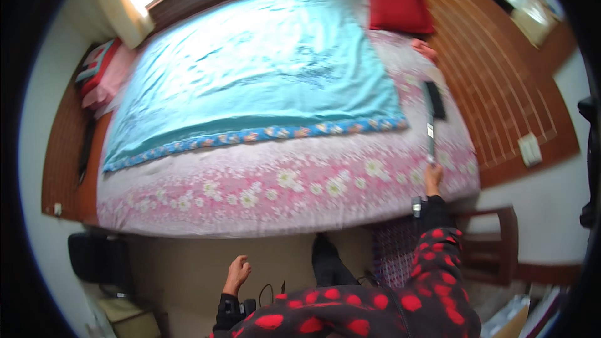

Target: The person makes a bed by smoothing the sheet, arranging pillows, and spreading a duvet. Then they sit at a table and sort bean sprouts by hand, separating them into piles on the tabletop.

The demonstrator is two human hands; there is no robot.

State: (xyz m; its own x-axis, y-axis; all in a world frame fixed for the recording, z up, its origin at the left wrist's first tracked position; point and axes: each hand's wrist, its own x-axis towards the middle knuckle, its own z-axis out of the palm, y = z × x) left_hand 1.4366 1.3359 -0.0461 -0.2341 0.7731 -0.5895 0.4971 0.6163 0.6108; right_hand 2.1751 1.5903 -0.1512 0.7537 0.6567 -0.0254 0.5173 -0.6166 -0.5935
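Observation:
My right hand point(433, 176) grips the handle of a bed brush point(429, 119) over the right part of the bed; its dark bristles lie toward the headboard end of the pink flowered bed sheet point(335, 188). Whether the bristles touch the sheet cannot be told. My left hand point(238, 270) hangs over the floor in front of the bed, fingers curled, with nothing visible in it. A turquoise blanket point(263, 75) with a blue patterned border covers much of the bed. A red pillow point(399, 4) lies at the upper right, with a small pink cloth point(424, 50) below it.
Wooden panelling point(488, 80) borders the bed on the right. Folded pink and red bedding point(105, 75) lies at the far left. A wooden chair point(507, 244) stands right of me, a black chair point(96, 258) at the lower left. A curtain point(117, 4) hangs by the window.

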